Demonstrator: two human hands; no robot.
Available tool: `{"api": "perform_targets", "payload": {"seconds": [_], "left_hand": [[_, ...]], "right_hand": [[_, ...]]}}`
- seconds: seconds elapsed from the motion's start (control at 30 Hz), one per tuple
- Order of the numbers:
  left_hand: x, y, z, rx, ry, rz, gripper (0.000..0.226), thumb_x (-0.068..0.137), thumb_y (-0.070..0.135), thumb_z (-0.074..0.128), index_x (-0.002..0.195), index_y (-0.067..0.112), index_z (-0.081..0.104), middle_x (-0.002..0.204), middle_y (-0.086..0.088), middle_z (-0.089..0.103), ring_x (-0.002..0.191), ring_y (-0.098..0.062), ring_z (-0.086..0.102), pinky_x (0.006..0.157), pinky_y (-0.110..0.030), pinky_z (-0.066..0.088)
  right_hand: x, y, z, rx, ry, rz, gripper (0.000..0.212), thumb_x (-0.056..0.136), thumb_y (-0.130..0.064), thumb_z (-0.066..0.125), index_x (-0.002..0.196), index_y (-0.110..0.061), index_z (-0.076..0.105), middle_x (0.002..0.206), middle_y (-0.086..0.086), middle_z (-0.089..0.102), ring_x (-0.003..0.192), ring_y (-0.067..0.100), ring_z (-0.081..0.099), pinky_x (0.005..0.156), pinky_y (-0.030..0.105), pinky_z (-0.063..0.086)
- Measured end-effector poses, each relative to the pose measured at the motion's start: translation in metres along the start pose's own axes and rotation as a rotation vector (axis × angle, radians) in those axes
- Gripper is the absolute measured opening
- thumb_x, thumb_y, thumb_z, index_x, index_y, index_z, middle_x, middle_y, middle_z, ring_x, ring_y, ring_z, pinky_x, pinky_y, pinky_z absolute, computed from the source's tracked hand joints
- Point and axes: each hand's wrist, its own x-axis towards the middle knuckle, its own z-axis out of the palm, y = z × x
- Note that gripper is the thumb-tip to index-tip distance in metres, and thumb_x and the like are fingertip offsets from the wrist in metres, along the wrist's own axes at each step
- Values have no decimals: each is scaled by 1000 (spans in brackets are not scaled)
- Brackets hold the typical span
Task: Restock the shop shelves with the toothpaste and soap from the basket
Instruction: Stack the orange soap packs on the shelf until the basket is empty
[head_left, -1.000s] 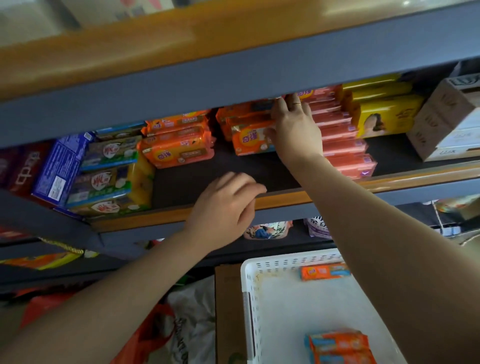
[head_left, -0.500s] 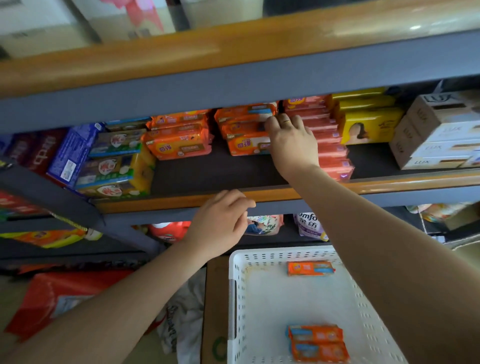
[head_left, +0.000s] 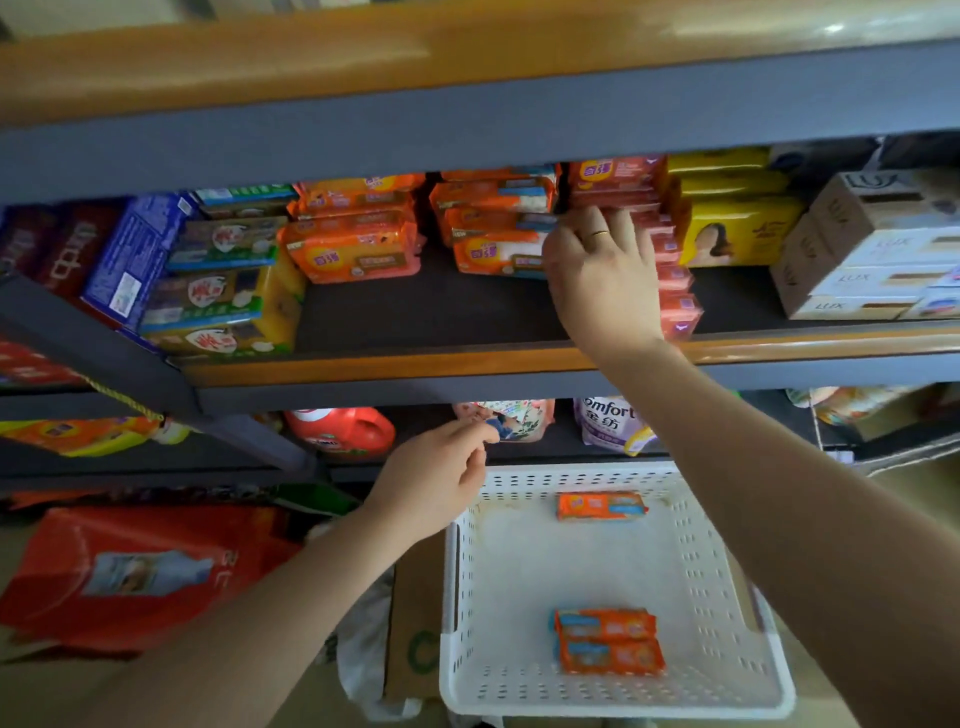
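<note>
A white perforated basket (head_left: 727, 597) sits low at the right. It holds one orange soap bar (head_left: 601, 506) near its far wall and two more orange bars (head_left: 607, 643) side by side near its front. My right hand (head_left: 602, 275) reaches onto the middle shelf (head_left: 415, 364). Its straight fingers touch the stack of red packs (head_left: 678, 312) and its thumb lies against the stacked orange soap packs (head_left: 493, 228). My left hand (head_left: 436, 478) hovers over the basket's far left corner, loosely curled and holding nothing.
On the shelf, another orange soap stack (head_left: 356, 244) and green-yellow packs (head_left: 223, 291) stand at the left, with yellow packs (head_left: 737, 228) and LUX boxes (head_left: 872, 249) at the right. Below are a red detergent bottle (head_left: 340, 431) and a Comfort pouch (head_left: 610, 421). A red bag (head_left: 140, 571) lies on the floor.
My left hand has dropped from the shelf's front edge to just above the basket. My right hand has slid a little right, from the orange packs toward the red stack.
</note>
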Motion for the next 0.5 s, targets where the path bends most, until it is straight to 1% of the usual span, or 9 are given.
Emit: {"api": "perform_targets", "payload": {"seconds": [0.07, 0.13, 0.2, 0.27, 0.3, 0.33, 0.4, 0.47, 0.5], "left_hand": [[-8, 4, 16, -40, -34, -32, 29, 91, 18, 45, 118, 17, 55, 107, 2, 63, 81, -15, 59, 63, -27, 42], [-20, 9, 39, -64, -112, -59, 28, 92, 19, 45, 119, 19, 54, 112, 4, 62, 86, -14, 60, 67, -26, 44], [-32, 11, 68, -83, -229, -77, 28, 92, 17, 44, 119, 20, 53, 114, 3, 60, 89, -14, 59, 69, -25, 41], [-44, 15, 96, -88, -332, -94, 27, 93, 18, 43, 119, 20, 51, 117, 3, 58, 92, -16, 59, 71, -27, 43], [-49, 17, 109, -95, -371, -108, 26, 94, 20, 42, 119, 19, 51, 119, 3, 57, 94, -16, 58, 72, -27, 42], [-54, 20, 121, -103, -407, -124, 26, 94, 22, 44, 118, 18, 51, 118, 3, 57, 96, -16, 58, 74, -27, 42], [-60, 25, 143, -111, -472, -154, 24, 91, 28, 51, 112, 16, 53, 113, 1, 58, 95, -17, 58, 78, -30, 44], [-63, 29, 166, -111, -507, -189, 25, 87, 32, 57, 105, 16, 53, 109, 0, 58, 92, -18, 57, 78, -32, 45], [-63, 30, 176, -118, -514, -210, 25, 86, 34, 58, 103, 16, 53, 108, 0, 58, 91, -18, 58, 78, -32, 46]], "right_hand": [[-34, 11, -9, 57, 86, -115, 13, 71, -5, 68, 81, -12, 62, 88, 11, 65, 77, 29, 48, 59, 32, 39], [-77, 25, -13, 138, 40, -188, 8, 74, -5, 64, 79, -10, 59, 85, 12, 64, 74, 29, 46, 57, 35, 36], [-122, 43, -6, 199, -123, -164, 4, 77, -7, 56, 78, -8, 61, 80, 12, 64, 71, 33, 55, 54, 36, 43], [-162, 60, 4, 271, -338, -49, 15, 79, -12, 48, 81, -8, 63, 80, 12, 64, 73, 36, 61, 52, 36, 49], [-178, 66, 10, 299, -438, 22, 16, 80, -12, 48, 84, -8, 63, 83, 12, 64, 78, 36, 62, 55, 37, 50], [-191, 71, 15, 316, -543, 89, 15, 81, -11, 51, 90, -8, 64, 89, 12, 65, 86, 36, 62, 61, 39, 50], [-212, 78, 32, 330, -808, 153, 24, 87, -17, 56, 109, -9, 59, 111, 12, 62, 108, 32, 56, 79, 38, 46], [-227, 80, 54, 307, -1035, 73, 43, 89, -26, 56, 128, -13, 46, 132, 7, 50, 126, 25, 43, 96, 36, 39], [-231, 79, 65, 283, -1096, 25, 49, 89, -28, 55, 133, -14, 40, 139, 5, 43, 131, 23, 36, 103, 35, 36]]}}
